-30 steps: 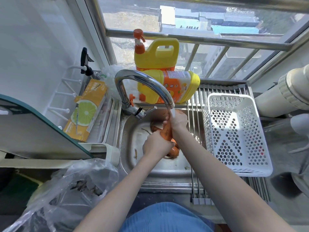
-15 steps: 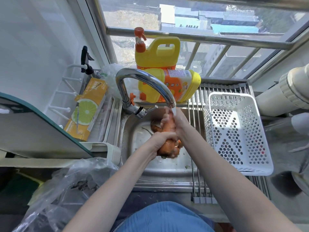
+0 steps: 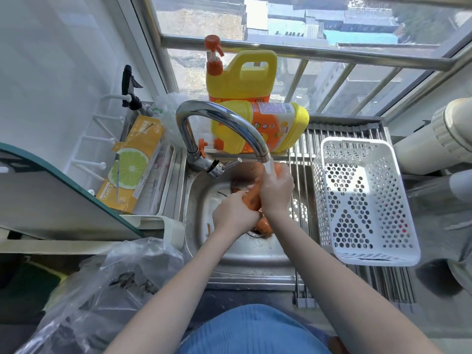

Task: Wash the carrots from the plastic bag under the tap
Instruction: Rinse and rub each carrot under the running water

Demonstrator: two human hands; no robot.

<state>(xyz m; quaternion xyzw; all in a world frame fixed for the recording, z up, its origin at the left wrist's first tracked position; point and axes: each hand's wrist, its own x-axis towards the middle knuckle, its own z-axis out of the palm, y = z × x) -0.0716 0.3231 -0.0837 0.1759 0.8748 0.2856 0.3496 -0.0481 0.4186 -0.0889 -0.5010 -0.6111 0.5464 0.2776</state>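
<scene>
1. I see both hands over the sink (image 3: 204, 200), meeting on one carrot (image 3: 252, 199) just below the tap (image 3: 219, 118) spout.
2. My left hand (image 3: 233, 217) grips the carrot's near end, fingers curled round it, knuckles toward the camera.
3. My right hand (image 3: 277, 189) wraps the far end, and the water (image 3: 269, 167) from the spout falls onto its back and fingers.
4. The carrot lies tilted, running from about 7 o'clock up to 1 o'clock between the two hands; an orange tip shows beyond the right hand, under the stream.
5. A second carrot (image 3: 264, 224) lies in the basin over the drain, just under my wrists, at 6 o'clock from the held one.
6. Something brownish sits in the basin at 11 o'clock from the hands; I cannot tell what it is.
7. The bag (image 3: 109, 290) lies crumpled on the counter at 8 o'clock from the sink, with dark bits inside.
8. A white basket (image 3: 362, 200) rests on the rack (image 3: 304, 200) at 3 o'clock from the hands.
9. Two yellow bottles (image 3: 255, 103) stand and lie behind the tap at 12 o'clock.
10. A box (image 3: 132, 162) with a lime printed on it lies at 9 o'clock from the tap.
</scene>
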